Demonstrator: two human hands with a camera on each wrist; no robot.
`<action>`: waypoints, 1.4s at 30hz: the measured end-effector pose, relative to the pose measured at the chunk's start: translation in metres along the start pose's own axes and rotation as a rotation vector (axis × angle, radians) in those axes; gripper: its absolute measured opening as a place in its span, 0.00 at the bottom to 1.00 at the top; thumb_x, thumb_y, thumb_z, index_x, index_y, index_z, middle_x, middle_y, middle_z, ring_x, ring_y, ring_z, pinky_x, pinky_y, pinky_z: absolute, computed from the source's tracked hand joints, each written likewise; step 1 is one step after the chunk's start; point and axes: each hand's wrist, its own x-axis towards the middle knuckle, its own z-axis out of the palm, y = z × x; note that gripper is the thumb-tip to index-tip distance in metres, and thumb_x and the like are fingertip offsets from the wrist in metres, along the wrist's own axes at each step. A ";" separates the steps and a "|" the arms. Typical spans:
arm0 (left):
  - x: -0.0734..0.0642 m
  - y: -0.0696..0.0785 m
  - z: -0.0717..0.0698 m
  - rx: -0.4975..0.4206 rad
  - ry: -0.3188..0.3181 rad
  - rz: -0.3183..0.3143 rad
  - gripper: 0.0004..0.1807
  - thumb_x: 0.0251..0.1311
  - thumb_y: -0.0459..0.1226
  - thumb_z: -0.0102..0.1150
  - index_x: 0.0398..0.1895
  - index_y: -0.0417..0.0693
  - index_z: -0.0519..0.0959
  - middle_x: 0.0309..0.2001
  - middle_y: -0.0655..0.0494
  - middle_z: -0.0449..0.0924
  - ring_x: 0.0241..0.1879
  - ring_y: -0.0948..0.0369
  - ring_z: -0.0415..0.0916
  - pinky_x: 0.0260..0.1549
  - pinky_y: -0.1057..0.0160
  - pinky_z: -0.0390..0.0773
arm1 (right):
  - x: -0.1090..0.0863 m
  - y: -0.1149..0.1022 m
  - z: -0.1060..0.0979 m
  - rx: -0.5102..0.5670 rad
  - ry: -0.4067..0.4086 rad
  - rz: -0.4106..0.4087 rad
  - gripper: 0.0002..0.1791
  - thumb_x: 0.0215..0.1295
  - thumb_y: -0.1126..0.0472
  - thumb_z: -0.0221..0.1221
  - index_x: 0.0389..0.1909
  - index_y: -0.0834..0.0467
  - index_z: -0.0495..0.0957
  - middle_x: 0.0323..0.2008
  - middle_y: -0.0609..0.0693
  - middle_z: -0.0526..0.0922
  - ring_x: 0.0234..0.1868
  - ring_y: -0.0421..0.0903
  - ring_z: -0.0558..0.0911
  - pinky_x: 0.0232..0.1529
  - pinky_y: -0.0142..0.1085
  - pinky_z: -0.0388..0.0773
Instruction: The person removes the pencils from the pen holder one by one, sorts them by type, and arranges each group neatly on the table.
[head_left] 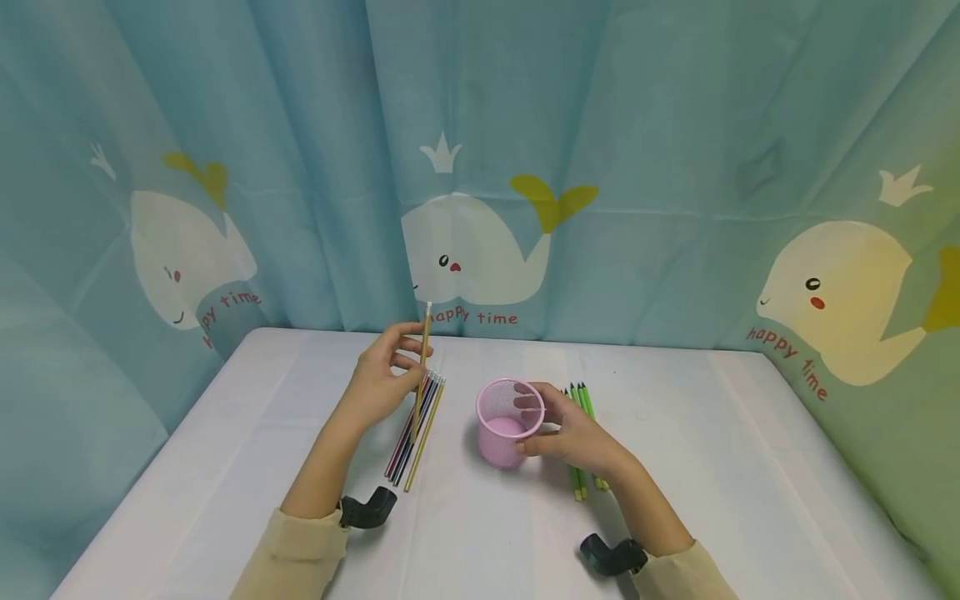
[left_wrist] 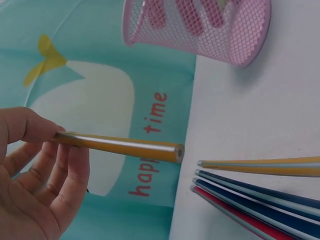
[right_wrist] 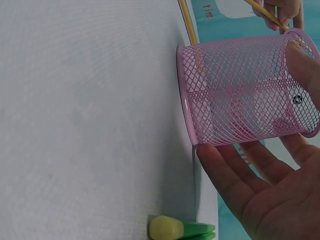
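My left hand [head_left: 378,385] pinches a gold striped pencil [head_left: 426,333] between thumb and fingers, holding it up off the table. In the left wrist view that pencil [left_wrist: 120,145] shows its flat unsharpened end. Below it lies a row of dark blue and red pencils [left_wrist: 250,197], with another gold pencil [left_wrist: 265,166] at its side. A pink mesh pen cup [head_left: 498,450] stands upright right of the row. My right hand [head_left: 573,435] grips the cup from its right side, thumb at the front. The right wrist view shows the fingers curved round the mesh cup [right_wrist: 235,95], with no pencils visible inside.
Several green pencils [head_left: 588,402] with yellow ends lie on the white table [head_left: 697,467], partly behind my right hand. A blue curtain [head_left: 645,275] with whale prints hangs behind the table's far edge. Black wrist mounts [head_left: 369,509] sit at both sleeves.
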 end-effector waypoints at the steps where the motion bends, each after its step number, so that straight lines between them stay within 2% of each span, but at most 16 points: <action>1: 0.000 0.000 0.000 0.005 -0.007 -0.003 0.30 0.61 0.25 0.55 0.68 0.47 0.67 0.51 0.43 0.79 0.41 0.49 0.81 0.34 0.60 0.86 | 0.000 0.000 0.000 -0.001 0.001 0.002 0.42 0.52 0.62 0.74 0.69 0.54 0.66 0.66 0.56 0.72 0.67 0.60 0.71 0.65 0.57 0.72; 7: 0.000 -0.005 0.002 0.030 -0.030 -0.028 0.30 0.61 0.25 0.54 0.68 0.43 0.67 0.51 0.40 0.78 0.41 0.51 0.80 0.35 0.55 0.87 | 0.001 0.002 -0.001 -0.017 0.001 0.005 0.42 0.53 0.61 0.74 0.68 0.53 0.66 0.66 0.55 0.72 0.67 0.60 0.71 0.65 0.57 0.72; 11: 0.001 -0.009 0.000 0.039 -0.042 -0.038 0.29 0.61 0.25 0.54 0.68 0.43 0.67 0.52 0.40 0.79 0.41 0.52 0.80 0.34 0.57 0.87 | 0.002 0.002 -0.001 -0.015 -0.001 0.002 0.41 0.53 0.61 0.74 0.68 0.53 0.66 0.66 0.55 0.72 0.67 0.60 0.71 0.65 0.57 0.72; 18: 0.003 -0.017 -0.002 0.029 -0.074 -0.090 0.30 0.61 0.25 0.54 0.68 0.45 0.67 0.53 0.38 0.78 0.44 0.44 0.81 0.33 0.59 0.87 | 0.002 0.003 -0.001 -0.017 0.003 0.001 0.42 0.52 0.60 0.74 0.68 0.52 0.66 0.65 0.54 0.73 0.67 0.59 0.71 0.64 0.56 0.72; 25: 0.002 -0.025 -0.003 0.065 -0.092 -0.144 0.30 0.61 0.26 0.54 0.68 0.44 0.67 0.51 0.39 0.78 0.40 0.51 0.80 0.33 0.59 0.86 | 0.001 0.003 -0.001 -0.029 -0.001 -0.002 0.42 0.53 0.60 0.74 0.69 0.52 0.66 0.66 0.54 0.72 0.67 0.59 0.71 0.64 0.57 0.72; 33: 0.004 -0.031 -0.003 0.057 -0.125 -0.182 0.30 0.60 0.26 0.53 0.68 0.43 0.67 0.51 0.37 0.77 0.40 0.46 0.81 0.33 0.58 0.86 | 0.000 0.003 -0.001 -0.028 0.006 -0.001 0.42 0.53 0.60 0.74 0.68 0.52 0.66 0.66 0.54 0.73 0.67 0.59 0.71 0.65 0.57 0.72; 42: 0.003 -0.035 -0.004 0.126 -0.150 -0.226 0.30 0.60 0.27 0.54 0.68 0.41 0.67 0.50 0.40 0.77 0.36 0.55 0.80 0.30 0.60 0.85 | 0.000 0.001 -0.001 -0.016 0.000 0.004 0.42 0.53 0.61 0.73 0.69 0.54 0.65 0.66 0.55 0.72 0.67 0.59 0.71 0.65 0.57 0.71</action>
